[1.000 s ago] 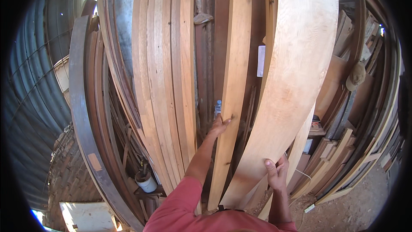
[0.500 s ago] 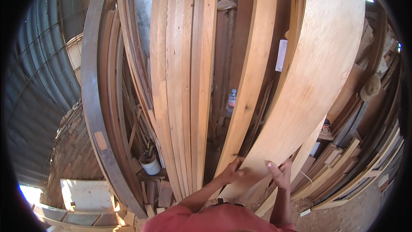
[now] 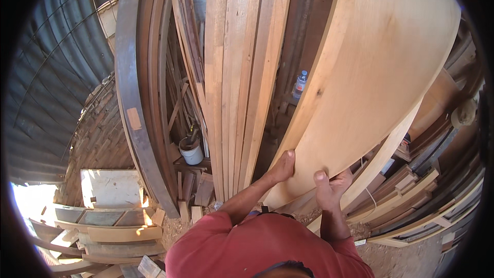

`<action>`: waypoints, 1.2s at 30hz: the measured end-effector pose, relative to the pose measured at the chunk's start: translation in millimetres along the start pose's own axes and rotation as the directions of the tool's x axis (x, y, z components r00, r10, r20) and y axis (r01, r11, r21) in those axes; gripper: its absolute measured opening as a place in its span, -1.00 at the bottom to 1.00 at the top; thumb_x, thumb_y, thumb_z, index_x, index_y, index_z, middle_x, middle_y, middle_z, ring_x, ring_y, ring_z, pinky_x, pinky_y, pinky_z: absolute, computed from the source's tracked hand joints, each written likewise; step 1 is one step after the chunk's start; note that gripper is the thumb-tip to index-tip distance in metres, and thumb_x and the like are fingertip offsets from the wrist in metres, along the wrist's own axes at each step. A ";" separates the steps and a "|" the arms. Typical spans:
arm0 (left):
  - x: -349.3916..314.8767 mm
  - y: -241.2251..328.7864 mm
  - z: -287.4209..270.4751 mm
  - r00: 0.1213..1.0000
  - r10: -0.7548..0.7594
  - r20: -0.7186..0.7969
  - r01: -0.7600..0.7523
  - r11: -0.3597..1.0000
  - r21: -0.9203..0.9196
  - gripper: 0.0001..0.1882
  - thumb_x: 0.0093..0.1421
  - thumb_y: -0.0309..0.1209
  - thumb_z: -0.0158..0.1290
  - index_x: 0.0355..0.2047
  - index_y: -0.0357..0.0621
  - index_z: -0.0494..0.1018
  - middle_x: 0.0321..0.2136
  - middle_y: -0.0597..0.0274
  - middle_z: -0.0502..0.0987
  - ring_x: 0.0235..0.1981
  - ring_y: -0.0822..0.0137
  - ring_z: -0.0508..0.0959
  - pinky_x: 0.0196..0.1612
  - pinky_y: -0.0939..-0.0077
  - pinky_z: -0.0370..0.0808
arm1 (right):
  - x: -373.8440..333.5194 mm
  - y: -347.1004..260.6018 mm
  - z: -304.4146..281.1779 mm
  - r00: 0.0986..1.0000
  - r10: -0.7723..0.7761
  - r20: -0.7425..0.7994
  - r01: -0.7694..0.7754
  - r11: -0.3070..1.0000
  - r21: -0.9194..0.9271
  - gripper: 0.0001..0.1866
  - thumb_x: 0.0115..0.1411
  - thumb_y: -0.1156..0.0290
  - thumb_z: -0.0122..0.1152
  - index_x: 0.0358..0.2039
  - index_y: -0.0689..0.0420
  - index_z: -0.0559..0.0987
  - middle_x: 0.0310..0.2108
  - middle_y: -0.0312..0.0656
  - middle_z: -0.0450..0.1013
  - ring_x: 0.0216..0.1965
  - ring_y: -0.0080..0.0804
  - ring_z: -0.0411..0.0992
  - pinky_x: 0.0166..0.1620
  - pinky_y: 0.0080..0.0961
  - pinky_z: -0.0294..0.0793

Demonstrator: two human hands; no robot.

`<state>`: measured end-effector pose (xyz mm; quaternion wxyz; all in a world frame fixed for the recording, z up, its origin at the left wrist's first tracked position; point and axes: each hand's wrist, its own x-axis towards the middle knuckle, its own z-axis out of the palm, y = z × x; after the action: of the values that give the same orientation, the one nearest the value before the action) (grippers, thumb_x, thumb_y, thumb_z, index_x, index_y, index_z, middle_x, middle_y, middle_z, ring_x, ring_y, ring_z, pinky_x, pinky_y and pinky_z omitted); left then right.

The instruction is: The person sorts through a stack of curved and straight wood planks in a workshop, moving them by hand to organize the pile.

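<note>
corrugated metal wall, weathered brickwork, brown dirt floor, bright daylight at left

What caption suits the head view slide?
Left hand and right hand at opposite edges of a wide pale board.

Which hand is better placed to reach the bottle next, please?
Probably the left hand: it rests at the left side of the board, nearer the bottle; the right hand grips the opposite edge.
</note>
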<state>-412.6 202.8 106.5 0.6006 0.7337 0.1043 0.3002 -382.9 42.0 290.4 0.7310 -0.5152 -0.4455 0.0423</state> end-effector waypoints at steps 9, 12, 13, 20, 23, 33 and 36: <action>7.4 -68.1 -13.1 0.986 -0.120 0.111 0.154 0.908 -0.389 -0.17 0.48 0.14 -0.56 0.32 -0.41 0.19 0.26 -0.08 0.33 0.33 0.14 0.24 0.39 0.32 0.11 | -1.4 46.4 4.9 0.905 0.218 0.365 -0.228 0.973 -0.014 -0.27 0.09 0.21 0.42 0.14 0.32 0.30 0.00 -0.04 0.38 -0.05 -0.31 0.40 0.07 -0.40 0.39; 15.0 -59.4 -10.6 0.990 -0.122 0.068 0.140 0.849 -0.509 -0.39 0.47 0.05 -0.28 0.20 -0.23 0.32 0.14 0.07 0.41 0.20 0.28 0.35 0.30 0.35 0.27 | 13.8 66.2 8.7 0.900 0.187 0.393 -0.178 0.982 -0.061 0.12 0.06 0.18 0.43 0.40 0.35 -0.09 0.30 0.12 0.08 0.29 -0.10 0.14 0.32 -0.28 0.13; 5.5 -47.3 -17.8 0.989 -0.107 0.099 0.143 0.843 -0.519 -0.31 0.35 0.09 -0.16 0.25 -0.23 0.20 0.17 0.04 0.36 0.22 0.24 0.34 0.30 0.32 0.29 | 24.7 67.0 12.7 0.904 0.148 0.401 -0.112 0.987 -0.111 0.22 0.05 0.15 0.43 0.44 0.35 -0.22 0.38 0.17 -0.03 0.39 -0.04 0.03 0.38 -0.24 0.02; -14.7 16.9 -75.2 0.977 -0.065 0.203 0.097 0.983 -0.153 0.26 -0.08 0.01 0.39 0.41 -0.32 -0.13 0.23 -0.01 0.25 0.23 0.13 0.34 0.19 0.26 0.40 | 49.1 56.7 5.8 0.864 0.020 0.502 0.050 0.991 -0.126 0.24 0.09 -0.02 0.38 0.46 0.32 -0.22 0.48 0.23 -0.24 0.50 0.13 -0.24 0.47 -0.11 -0.25; -20.2 41.1 -78.7 0.986 -0.124 0.108 0.143 0.971 -0.190 0.14 -0.07 -0.18 0.43 0.36 -0.38 -0.01 0.16 0.05 0.32 0.14 0.22 0.38 0.12 0.32 0.41 | 74.3 64.9 -41.1 0.967 0.022 0.254 0.087 0.908 -0.409 0.12 0.11 -0.08 0.37 0.46 0.19 -0.03 0.46 0.21 -0.12 0.48 0.13 -0.17 0.46 -0.07 -0.17; -39.9 -25.3 -114.7 0.992 -0.084 -0.099 0.052 0.957 -0.286 0.03 -0.01 0.05 0.37 0.27 -0.34 0.16 0.02 0.10 0.44 0.03 0.21 0.49 0.06 0.31 0.47 | 164.3 151.4 -218.0 0.932 0.107 -0.345 -0.267 0.846 -0.461 -0.29 0.19 0.19 0.40 0.14 0.47 0.39 -0.01 0.26 0.51 0.02 0.06 0.50 0.10 -0.21 0.44; -34.3 -14.1 -106.1 0.992 -0.059 -0.108 0.026 0.957 -0.290 0.01 -0.01 0.08 0.36 0.24 -0.35 0.20 0.02 0.09 0.44 0.01 0.23 0.49 0.03 0.32 0.46 | 158.7 183.3 -225.3 0.911 0.166 -0.377 -0.325 0.853 -0.410 -0.28 0.14 0.11 0.44 0.06 0.49 0.44 -0.15 0.27 0.57 -0.09 0.08 0.57 0.01 -0.20 0.49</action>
<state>-497.1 275.6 92.9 0.7004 0.6174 0.1096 0.3410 -58.4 48.9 225.7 0.6386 -0.7276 -0.2441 -0.0574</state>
